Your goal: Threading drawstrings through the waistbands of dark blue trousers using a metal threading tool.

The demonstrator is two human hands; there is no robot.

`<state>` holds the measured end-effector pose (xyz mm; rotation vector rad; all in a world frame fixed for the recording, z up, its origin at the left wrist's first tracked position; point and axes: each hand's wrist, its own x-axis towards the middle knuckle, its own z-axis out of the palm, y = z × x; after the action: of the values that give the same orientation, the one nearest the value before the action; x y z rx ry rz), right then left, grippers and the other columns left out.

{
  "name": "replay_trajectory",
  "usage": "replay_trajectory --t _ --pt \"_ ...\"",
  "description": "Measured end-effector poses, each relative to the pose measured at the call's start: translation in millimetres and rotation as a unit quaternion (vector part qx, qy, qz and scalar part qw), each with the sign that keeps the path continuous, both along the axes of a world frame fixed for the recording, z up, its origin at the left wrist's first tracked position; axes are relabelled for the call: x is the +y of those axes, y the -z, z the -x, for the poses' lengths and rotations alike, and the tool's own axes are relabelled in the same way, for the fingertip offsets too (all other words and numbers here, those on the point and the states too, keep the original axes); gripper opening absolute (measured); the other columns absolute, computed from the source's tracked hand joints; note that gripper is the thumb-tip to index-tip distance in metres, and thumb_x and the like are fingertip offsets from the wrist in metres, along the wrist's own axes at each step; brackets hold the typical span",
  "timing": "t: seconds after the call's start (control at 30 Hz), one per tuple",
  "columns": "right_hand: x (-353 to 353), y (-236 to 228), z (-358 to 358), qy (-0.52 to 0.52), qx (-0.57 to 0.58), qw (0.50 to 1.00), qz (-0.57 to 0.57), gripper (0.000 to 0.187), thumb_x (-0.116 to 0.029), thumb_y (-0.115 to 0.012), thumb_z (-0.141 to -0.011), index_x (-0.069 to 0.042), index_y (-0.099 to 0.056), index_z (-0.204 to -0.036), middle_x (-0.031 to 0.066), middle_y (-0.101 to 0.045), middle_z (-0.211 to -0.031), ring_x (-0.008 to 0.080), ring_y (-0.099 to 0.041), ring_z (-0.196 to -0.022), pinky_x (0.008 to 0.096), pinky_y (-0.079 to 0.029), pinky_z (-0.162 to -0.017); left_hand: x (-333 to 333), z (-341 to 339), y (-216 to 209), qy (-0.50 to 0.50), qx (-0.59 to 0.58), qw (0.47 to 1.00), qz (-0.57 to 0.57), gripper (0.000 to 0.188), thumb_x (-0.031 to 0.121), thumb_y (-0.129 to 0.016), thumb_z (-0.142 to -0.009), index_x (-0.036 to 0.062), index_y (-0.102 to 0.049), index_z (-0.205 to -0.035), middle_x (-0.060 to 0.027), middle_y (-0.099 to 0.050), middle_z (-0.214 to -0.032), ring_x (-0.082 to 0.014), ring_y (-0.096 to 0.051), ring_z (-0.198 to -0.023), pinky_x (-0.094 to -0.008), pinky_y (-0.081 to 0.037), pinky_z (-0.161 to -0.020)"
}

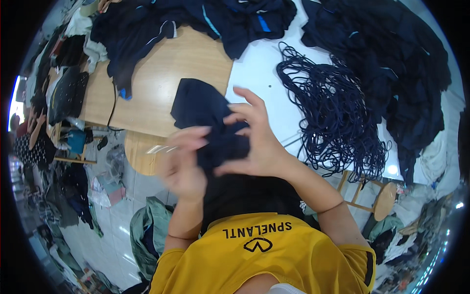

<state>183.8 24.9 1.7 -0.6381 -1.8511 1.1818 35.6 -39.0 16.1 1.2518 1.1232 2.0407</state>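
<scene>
1. Head view, hands: The right hand point(262, 139) gripped a navy cloth piece point(198, 103), curling its thumb and some fingers about the fabric's right side while the index finger stood raised. The left hand point(183, 164) was blurred at the cloth's lower left; whether it held the fabric could not be told.
2. Head view, surface: The cloth piece was in front of the person's body, over the near part of the worktop. To the left lay a wood-grain tabletop point(156, 68), and to the right a white tabletop point(259, 68). Navy garments point(196, 17) with pale and blue trim spread along the far edge. A tangled heap of navy cords point(338, 108) covered much of the white part, beside a pile of dark garments point(401, 54).
3. Head view, room: A round wooden stool point(385, 202) stood at the right, below the tabletop. Pale floor tiles point(115, 220) showed at the left, with green fabric point(147, 225) bunched near the wearer's yellow shirt point(264, 240). Farther left, another person point(32, 144) appeared in a dark patterned top.
</scene>
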Motion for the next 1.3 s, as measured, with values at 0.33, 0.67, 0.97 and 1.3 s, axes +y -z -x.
replay_trajectory --t 0.33,0.67,0.97,1.3 --pt "120 28 -137 0.435 -0.389 0.74 -0.333 0.067 -0.014 -0.069 -0.073 -0.017 -0.046 -0.136 0.0085 -0.054 -0.13 0.0291 -0.06 -0.097 0.0375 -0.048 -0.087 -100 227 -30 0.063 -0.222 0.96 -0.159 0.025 0.026 -0.051 -0.099 0.002 -0.055 -0.094 -0.0014 -0.053 -0.093 -0.0173 -0.048 -0.083 -0.0304 -0.038 -0.076" --pt "127 77 -231 0.476 -0.462 0.637 -0.393 0.051 -0.023 -0.064 -0.078 -0.019 -0.056 -0.128 0.0024 -0.061 -0.115 0.0232 -0.059 -0.096 0.0383 -0.044 -0.089 -213 442 -7 -0.203 -0.368 0.906 -0.039 0.028 0.03 -0.048 -0.098 0.0036 -0.054 -0.092 -0.0022 -0.055 -0.078 -0.0135 -0.046 -0.061 -0.029 -0.039 -0.059" --pt "71 28 -101 0.216 -0.065 0.972 -0.06 0.04 0.002 -0.07 -0.07 -0.003 -0.066 -0.11 0.0112 -0.065 -0.11 0.0212 -0.062 -0.104 0.0301 -0.046 -0.091 -21 173 53 -0.152 -0.179 0.963 0.135 0.035 0.026 -0.052 -0.098 0.0065 -0.047 -0.127 -0.0151 -0.051 -0.134 -0.0178 -0.058 -0.107 -0.0277 -0.046 -0.09" --pt "16 48 -9 -0.051 0.088 0.972 0.213 0.037 0.004 -0.06 -0.08 0.0 -0.063 -0.117 0.0072 -0.067 -0.11 0.0104 -0.06 -0.094 0.0237 -0.046 -0.088 24 31 33 0.002 -0.35 0.934 0.07 0.017 0.021 -0.055 -0.097 0.011 -0.053 -0.111 -0.0121 -0.065 -0.111 -0.0138 -0.064 -0.084 -0.0247 -0.05 -0.071"
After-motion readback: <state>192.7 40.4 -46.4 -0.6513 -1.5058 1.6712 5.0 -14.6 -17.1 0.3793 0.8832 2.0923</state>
